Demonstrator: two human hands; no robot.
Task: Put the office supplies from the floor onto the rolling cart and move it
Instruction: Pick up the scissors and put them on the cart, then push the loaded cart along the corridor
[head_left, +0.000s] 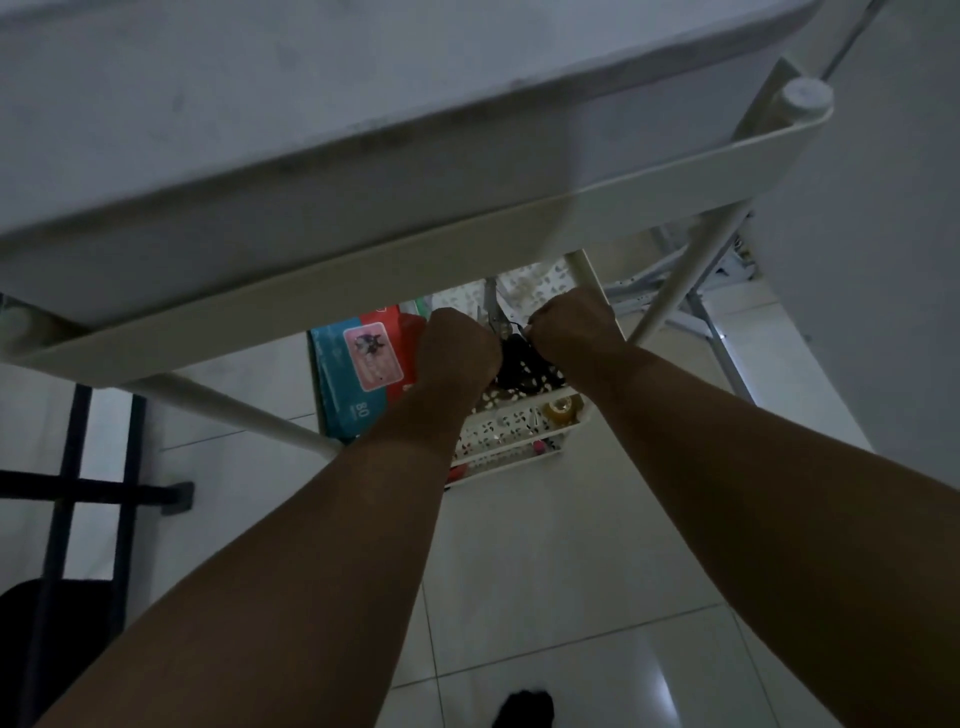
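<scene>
The white rolling cart's top tray rim (467, 249) fills the upper frame, seen from above. Both my arms reach under it to a lower perforated shelf (511, 421). My left hand (457, 348) and my right hand (571, 325) are fisted close together, each closed on a black item (522, 364) lying between them, with a thin metal piece (492, 312) sticking up; what the item is cannot be told. A blue and red wipes pack (358, 364) lies on the shelf left of my left hand. A tape roll (558, 408) sits in the shelf's near corner.
Cart posts (675, 280) slant down on the right and a crossbar (234, 410) runs on the left. A black metal frame (78, 488) stands at the left on the white tiled floor (545, 597). A white wall (883, 260) is close on the right.
</scene>
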